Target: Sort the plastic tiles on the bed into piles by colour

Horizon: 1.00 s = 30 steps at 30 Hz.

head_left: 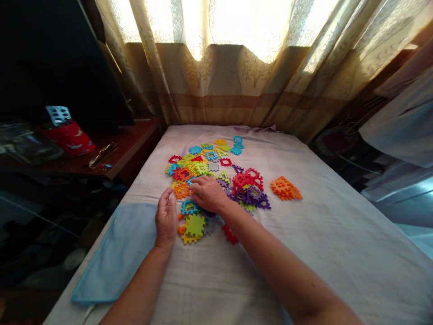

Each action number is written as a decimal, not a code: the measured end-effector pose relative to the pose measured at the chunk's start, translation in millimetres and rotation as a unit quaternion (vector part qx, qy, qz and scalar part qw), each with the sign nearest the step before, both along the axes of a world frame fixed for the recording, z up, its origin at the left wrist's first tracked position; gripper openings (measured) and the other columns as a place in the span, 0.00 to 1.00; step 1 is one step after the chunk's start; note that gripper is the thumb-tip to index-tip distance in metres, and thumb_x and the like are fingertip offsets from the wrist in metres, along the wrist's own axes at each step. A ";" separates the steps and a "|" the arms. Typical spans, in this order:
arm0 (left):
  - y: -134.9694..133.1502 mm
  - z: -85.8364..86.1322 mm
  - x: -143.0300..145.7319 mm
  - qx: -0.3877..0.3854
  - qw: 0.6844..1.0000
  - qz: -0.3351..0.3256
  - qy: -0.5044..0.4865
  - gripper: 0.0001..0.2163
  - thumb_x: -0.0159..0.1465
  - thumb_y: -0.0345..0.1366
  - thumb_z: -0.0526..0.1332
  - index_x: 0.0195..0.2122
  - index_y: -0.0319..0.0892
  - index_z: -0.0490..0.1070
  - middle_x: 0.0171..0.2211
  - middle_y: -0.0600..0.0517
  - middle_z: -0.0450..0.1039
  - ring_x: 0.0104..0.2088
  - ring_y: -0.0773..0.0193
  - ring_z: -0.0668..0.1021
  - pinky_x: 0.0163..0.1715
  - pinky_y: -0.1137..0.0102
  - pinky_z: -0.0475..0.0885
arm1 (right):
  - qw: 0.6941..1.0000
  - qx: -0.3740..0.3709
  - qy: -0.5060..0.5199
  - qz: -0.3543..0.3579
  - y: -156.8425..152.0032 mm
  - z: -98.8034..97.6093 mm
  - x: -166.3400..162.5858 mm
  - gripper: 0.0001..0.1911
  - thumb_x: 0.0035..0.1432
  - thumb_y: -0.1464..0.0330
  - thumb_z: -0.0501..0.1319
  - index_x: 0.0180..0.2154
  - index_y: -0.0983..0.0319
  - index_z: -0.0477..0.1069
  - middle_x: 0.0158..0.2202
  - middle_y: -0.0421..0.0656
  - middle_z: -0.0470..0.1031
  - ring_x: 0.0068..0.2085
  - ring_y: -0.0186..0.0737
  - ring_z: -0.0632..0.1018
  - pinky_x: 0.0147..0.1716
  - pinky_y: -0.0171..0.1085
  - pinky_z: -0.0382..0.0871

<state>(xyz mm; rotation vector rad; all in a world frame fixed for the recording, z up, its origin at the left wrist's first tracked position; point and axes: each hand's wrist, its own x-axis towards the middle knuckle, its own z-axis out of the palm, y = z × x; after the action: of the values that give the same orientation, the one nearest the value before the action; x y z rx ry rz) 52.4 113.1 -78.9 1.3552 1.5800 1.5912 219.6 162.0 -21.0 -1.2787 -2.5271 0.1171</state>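
Interlocking plastic puzzle tiles in many colours lie in a loose heap on the bed. My right hand (209, 194) reaches over the heap, its fingers bent together at the right edge of an orange tile (181, 190); its palm hides the tiles beneath. At the heap's left side my left hand (165, 219) is held on edge, fingers fairly straight and nothing visible in them. Close to it are a blue tile (189, 207) and a lime green tile (195, 225). Purple tiles (253, 196) and red tiles (248, 179) are piled right of my right hand.
Orange tiles (286, 188) form a separate stack on the right of the pale sheet (324, 243). A light blue cloth pad (125, 248) lies at the left edge. Left stands a wooden desk (125, 153) with a red cup (72, 137); curtains (233, 81) hang behind.
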 end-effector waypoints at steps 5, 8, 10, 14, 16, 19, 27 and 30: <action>1.1 -4.3 -0.4 0.002 1.000 -0.004 0.004 0.18 0.69 0.45 0.53 0.55 0.43 0.68 0.57 0.45 0.72 0.59 0.59 0.72 0.61 0.62 0.65 | 0.992 -0.054 -0.077 -0.087 10.7 -0.9 15.0 0.18 0.66 0.65 0.52 0.42 0.61 0.80 0.50 0.49 0.77 0.51 0.46 0.73 0.53 0.43 0.63; 2.0 -6.0 1.1 -0.004 1.000 -0.006 -0.005 0.18 0.68 0.46 0.54 0.55 0.43 0.68 0.57 0.45 0.72 0.59 0.58 0.72 0.61 0.61 0.64 | 0.980 -0.053 -0.085 -0.172 9.6 2.6 31.5 0.18 0.66 0.65 0.52 0.41 0.61 0.80 0.49 0.49 0.78 0.51 0.47 0.73 0.51 0.42 0.63; 2.4 -5.9 2.2 -0.006 1.000 -0.006 -0.011 0.19 0.68 0.47 0.54 0.54 0.43 0.68 0.57 0.44 0.71 0.59 0.57 0.71 0.62 0.60 0.63 | 0.978 -0.042 -0.083 -0.187 7.2 6.9 31.6 0.19 0.66 0.64 0.51 0.41 0.61 0.81 0.48 0.49 0.78 0.50 0.48 0.73 0.51 0.42 0.63; 2.6 -4.6 2.5 -0.007 1.000 -0.008 -0.009 0.20 0.68 0.48 0.54 0.55 0.41 0.68 0.57 0.43 0.71 0.59 0.57 0.71 0.62 0.60 0.64 | 0.983 -0.055 -0.097 -0.149 4.7 12.7 9.0 0.18 0.64 0.63 0.53 0.40 0.59 0.81 0.44 0.49 0.79 0.47 0.47 0.75 0.47 0.41 0.65; 2.7 -4.5 1.9 -0.009 1.000 -0.008 -0.005 0.20 0.68 0.48 0.54 0.55 0.41 0.68 0.57 0.43 0.71 0.59 0.56 0.72 0.62 0.60 0.64 | 0.983 -0.066 -0.109 -0.135 6.5 11.8 -2.0 0.17 0.63 0.64 0.54 0.41 0.59 0.81 0.43 0.50 0.79 0.46 0.48 0.75 0.46 0.41 0.66; 2.9 -4.9 1.5 -0.003 1.000 -0.009 0.004 0.20 0.68 0.47 0.54 0.55 0.42 0.68 0.56 0.43 0.72 0.58 0.57 0.72 0.61 0.60 0.64 | 0.980 -0.068 -0.106 -0.152 11.9 7.7 -8.2 0.18 0.63 0.66 0.53 0.45 0.59 0.80 0.45 0.50 0.79 0.47 0.48 0.76 0.45 0.41 0.66; 3.5 -6.3 2.9 0.011 1.000 -0.012 0.019 0.18 0.68 0.46 0.54 0.53 0.42 0.69 0.57 0.44 0.71 0.59 0.58 0.71 0.62 0.61 0.63 | 0.974 -0.085 -0.099 -0.186 20.0 10.6 -15.6 0.23 0.62 0.54 0.55 0.47 0.60 0.79 0.47 0.53 0.78 0.50 0.51 0.75 0.46 0.43 0.68; 3.3 -6.4 2.8 0.012 1.000 -0.012 0.017 0.18 0.68 0.46 0.53 0.53 0.42 0.69 0.56 0.44 0.71 0.59 0.58 0.72 0.61 0.61 0.65 | 0.966 -0.096 -0.103 -0.217 22.9 13.8 -27.2 0.27 0.59 0.51 0.57 0.47 0.63 0.79 0.49 0.56 0.77 0.51 0.54 0.75 0.47 0.45 0.69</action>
<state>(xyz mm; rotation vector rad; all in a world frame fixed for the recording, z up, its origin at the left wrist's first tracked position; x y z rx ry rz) 55.2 116.3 -85.3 1.4151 1.5635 1.5848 192.4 184.9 -7.2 -1.9845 -2.3709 0.1388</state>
